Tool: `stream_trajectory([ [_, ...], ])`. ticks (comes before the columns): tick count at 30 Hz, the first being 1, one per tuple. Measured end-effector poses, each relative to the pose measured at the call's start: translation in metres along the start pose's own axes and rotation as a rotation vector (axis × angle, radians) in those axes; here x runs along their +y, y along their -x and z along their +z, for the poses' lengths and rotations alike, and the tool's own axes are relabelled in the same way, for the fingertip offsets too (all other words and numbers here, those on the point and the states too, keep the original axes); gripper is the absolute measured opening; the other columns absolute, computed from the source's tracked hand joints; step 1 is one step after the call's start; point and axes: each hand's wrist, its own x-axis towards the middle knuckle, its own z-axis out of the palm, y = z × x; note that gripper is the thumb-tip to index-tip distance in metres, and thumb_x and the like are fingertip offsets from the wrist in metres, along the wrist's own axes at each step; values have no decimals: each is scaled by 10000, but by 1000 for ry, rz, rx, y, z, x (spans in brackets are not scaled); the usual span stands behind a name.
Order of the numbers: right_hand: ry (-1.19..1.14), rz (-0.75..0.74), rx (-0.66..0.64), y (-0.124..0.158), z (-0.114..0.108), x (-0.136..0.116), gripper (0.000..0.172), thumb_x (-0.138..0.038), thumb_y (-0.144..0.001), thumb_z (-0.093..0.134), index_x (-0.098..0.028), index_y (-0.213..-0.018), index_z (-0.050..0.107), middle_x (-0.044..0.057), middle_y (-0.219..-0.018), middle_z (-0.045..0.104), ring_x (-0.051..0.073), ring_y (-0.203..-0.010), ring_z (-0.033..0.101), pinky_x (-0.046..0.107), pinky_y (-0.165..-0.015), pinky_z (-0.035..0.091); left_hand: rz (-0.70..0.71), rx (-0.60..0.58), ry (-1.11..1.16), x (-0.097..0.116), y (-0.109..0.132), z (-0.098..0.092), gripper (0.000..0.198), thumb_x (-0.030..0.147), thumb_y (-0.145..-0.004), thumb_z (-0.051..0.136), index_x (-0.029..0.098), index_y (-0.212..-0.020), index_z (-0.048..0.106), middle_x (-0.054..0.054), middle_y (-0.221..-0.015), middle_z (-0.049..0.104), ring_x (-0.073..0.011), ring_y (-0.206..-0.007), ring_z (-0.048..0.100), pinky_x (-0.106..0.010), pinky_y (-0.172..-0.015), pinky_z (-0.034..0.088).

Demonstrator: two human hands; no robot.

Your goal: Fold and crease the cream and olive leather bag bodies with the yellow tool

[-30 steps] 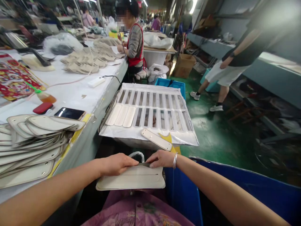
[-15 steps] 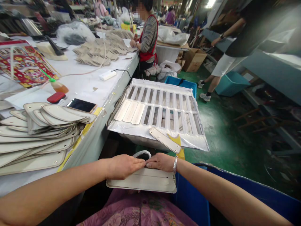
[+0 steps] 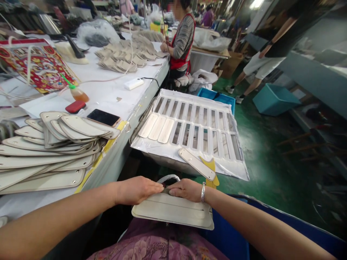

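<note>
A flat cream leather panel [image 3: 173,213] lies across my lap. My left hand [image 3: 138,189] rests on its far edge with the fingers stretched flat and together. My right hand [image 3: 187,189] presses the same edge from the right, fingers curled over a small dark piece [image 3: 166,190] at the rim; the two hands' fingertips almost meet. A silver bracelet sits on my right wrist. A pale loop handle [image 3: 168,178] shows just beyond the hands.
A slotted white tray [image 3: 189,124] with three cream strips and a loose strip [image 3: 197,164] stands ahead. Left, a table [image 3: 108,97] carries stacked cream panels [image 3: 46,151], a phone [image 3: 103,117] and a glue bottle [image 3: 77,93]. A blue bin [image 3: 230,238] is at right. A person in a red apron works beyond.
The view has swung left and down a little, so panel and tray sit further right. My hands stay on the panel's far edge, fingertips closer together than a second ago.
</note>
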Motion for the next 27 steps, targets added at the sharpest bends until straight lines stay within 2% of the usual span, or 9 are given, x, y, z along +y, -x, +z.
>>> stream_trajectory([
  [4, -23, -77, 12, -16, 4, -11, 374, -385, -884, 410, -206, -1151, 602, 12, -1102, 631, 170, -1007, 563, 239, -880, 407, -7, 30, 28, -1, 9, 1, 437, 140, -852, 445, 146, -1289, 438, -101, -1270, 533, -175, -1174, 489, -282, -1008, 382],
  [8, -14, -54, 21, -21, 6, -14, 380, -400, -888, 405, -226, -1175, 584, 7, -1111, 628, 170, -1011, 565, 252, -881, 411, -62, 160, 102, -7, 30, -1, 356, 196, -897, 424, 177, -1244, 499, -80, -1202, 591, -162, -1123, 536, -293, -983, 417],
  [11, 35, -64, 25, -28, 8, -16, 366, -409, -890, 400, -238, -1144, 602, 6, -1073, 642, 168, -986, 572, 252, -870, 408, -41, 221, 72, -9, 40, 0, 331, 211, -896, 438, 153, -1207, 536, -98, -1179, 604, -167, -1112, 545, -295, -974, 432],
  [16, 143, -132, 35, -55, 14, -25, 365, -408, -901, 380, -194, -1036, 643, 40, -966, 666, 161, -867, 587, 242, -778, 416, 18, 202, -90, -6, 41, 3, 343, 162, -892, 400, 127, -1208, 528, -126, -1204, 581, -190, -1159, 505, -319, -976, 439],
  [20, 220, -107, 9, -68, 14, -32, 384, -411, -903, 369, -165, -942, 661, 48, -858, 667, 152, -759, 578, 238, -681, 413, -28, 170, -181, 0, 40, 3, 359, 158, -890, 385, 128, -1228, 504, -122, -1193, 587, -186, -1161, 500, -315, -979, 437],
  [23, 204, -153, 13, -55, 6, -23, 338, -384, -897, 392, -201, -1043, 635, 44, -970, 662, 162, -858, 586, 248, -766, 412, -81, 158, -271, 5, 35, 6, 355, 174, -903, 359, 103, -1215, 512, -134, -1183, 589, -198, -1138, 517, -318, -957, 453],
  [27, 51, -111, 20, -9, -7, 13, 351, -359, -854, 472, -263, -1176, 574, 8, -1109, 624, 177, -999, 564, 264, -866, 403, -130, 139, -387, 11, 25, 10, 359, 198, -911, 347, 101, -1212, 518, -150, -1193, 576, -221, -1093, 549, -345, -906, 483],
])
